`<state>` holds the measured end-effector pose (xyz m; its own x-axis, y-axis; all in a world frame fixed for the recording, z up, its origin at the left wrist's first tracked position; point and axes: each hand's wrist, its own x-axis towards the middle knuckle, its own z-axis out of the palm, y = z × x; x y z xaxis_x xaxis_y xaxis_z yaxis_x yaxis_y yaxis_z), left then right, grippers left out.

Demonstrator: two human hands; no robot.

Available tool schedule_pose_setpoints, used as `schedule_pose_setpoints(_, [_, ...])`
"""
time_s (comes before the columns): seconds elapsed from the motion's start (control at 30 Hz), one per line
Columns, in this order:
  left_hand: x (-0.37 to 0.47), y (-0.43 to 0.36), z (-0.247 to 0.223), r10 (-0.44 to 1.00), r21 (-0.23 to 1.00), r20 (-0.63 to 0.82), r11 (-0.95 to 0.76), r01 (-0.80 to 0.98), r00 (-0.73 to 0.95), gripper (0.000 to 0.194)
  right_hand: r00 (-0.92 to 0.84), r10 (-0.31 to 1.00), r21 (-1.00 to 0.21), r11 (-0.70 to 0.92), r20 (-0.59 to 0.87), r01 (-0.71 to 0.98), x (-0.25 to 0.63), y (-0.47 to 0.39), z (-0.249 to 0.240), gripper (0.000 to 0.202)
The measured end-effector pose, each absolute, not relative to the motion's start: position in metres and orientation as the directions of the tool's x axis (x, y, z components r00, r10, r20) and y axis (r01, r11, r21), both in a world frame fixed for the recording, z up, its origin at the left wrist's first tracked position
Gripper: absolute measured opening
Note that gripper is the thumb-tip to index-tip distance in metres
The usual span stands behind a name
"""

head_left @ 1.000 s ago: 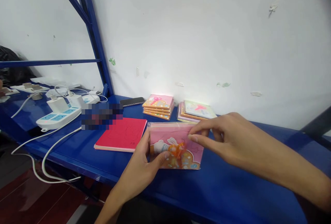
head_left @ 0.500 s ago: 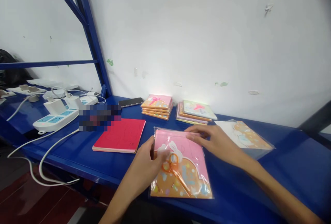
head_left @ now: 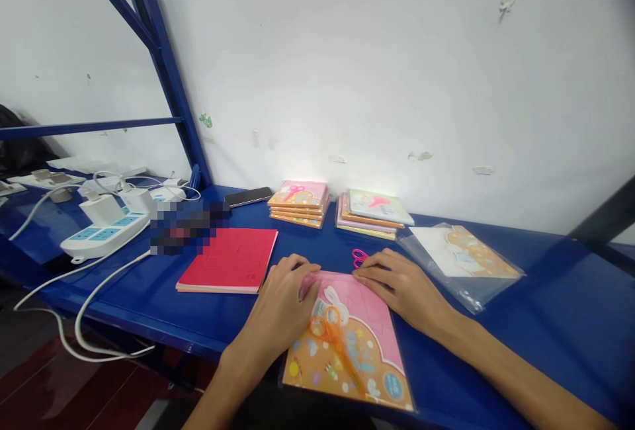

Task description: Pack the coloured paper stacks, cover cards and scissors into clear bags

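Observation:
A pink and orange paper-craft packet [head_left: 364,344] in a clear plastic sleeve lies tilted at the table's front edge. Orange scissors [head_left: 331,327] and a white rabbit picture show on its face. My left hand [head_left: 288,291] is closed on its upper left corner, thumb on the front and fingers over the top. At the upper right corner, my right hand [head_left: 397,284] has its fingers closed on the top edge. Pink scissors [head_left: 359,258] lie just beyond the right fingers, partly hidden by them. To the right rests a half-filled clear sleeve [head_left: 471,298] with a white and orange sheet [head_left: 466,251].
Two stacks of similar packets, a left stack [head_left: 299,202] and a right stack [head_left: 374,212], stand by the wall. Red paper sheets [head_left: 228,261], a black phone [head_left: 248,197], a blurred-out item [head_left: 186,225] and a white power strip [head_left: 106,235] with cables lie on the left.
The packet has come down and closer to me. My left hand has shifted up to its top corner, and my right hand has lowered slightly. The pink scissors have come into sight.

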<state>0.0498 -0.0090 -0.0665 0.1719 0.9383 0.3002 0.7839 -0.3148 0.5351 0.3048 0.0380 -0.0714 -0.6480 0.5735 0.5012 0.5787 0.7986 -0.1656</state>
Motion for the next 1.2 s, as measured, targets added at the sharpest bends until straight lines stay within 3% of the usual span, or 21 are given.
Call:
schedule_pose_setpoints(0.23, [0.049,-0.011,-0.07,0.918,0.491,0.354,-0.347,0.799,0.18,0.03,-0.648,0.567,-0.257,0.818,0.508,0.515,0.307,0.036,-0.068,0.026])
schedule_pose_setpoints(0.43, [0.05,-0.011,-0.069,0.878,0.425,0.421,-0.411,0.806,0.226,0.026,-0.64,0.647,-0.357,0.762,0.413,0.54,0.311,0.021,-0.055,0.021])
schedule_pose_setpoints(0.53, [0.051,-0.012,-0.067,0.851,0.396,0.442,-0.468,0.79,0.282,0.027,-0.64,0.652,-0.35,0.758,0.406,0.551,0.31,0.016,-0.051,0.024])
schedule_pose_setpoints(0.8, [0.047,-0.013,-0.062,0.847,0.391,0.399,-0.503,0.771,0.35,0.023,-0.585,0.708,-0.359,0.706,0.396,0.61,0.304,0.017,-0.052,0.029])
schedule_pose_setpoints(0.97, [0.06,-0.016,-0.049,0.816,0.401,0.31,-0.577,0.712,0.487,0.026,-0.615,0.677,-0.377,0.736,0.404,0.562,0.294,0.015,-0.053,0.027])
schedule_pose_setpoints(1.2, [0.075,-0.019,-0.041,0.801,0.366,0.262,-0.599,0.712,0.539,0.028,-0.54,0.74,-0.352,0.668,0.4,0.655,0.294,0.016,-0.052,0.033])
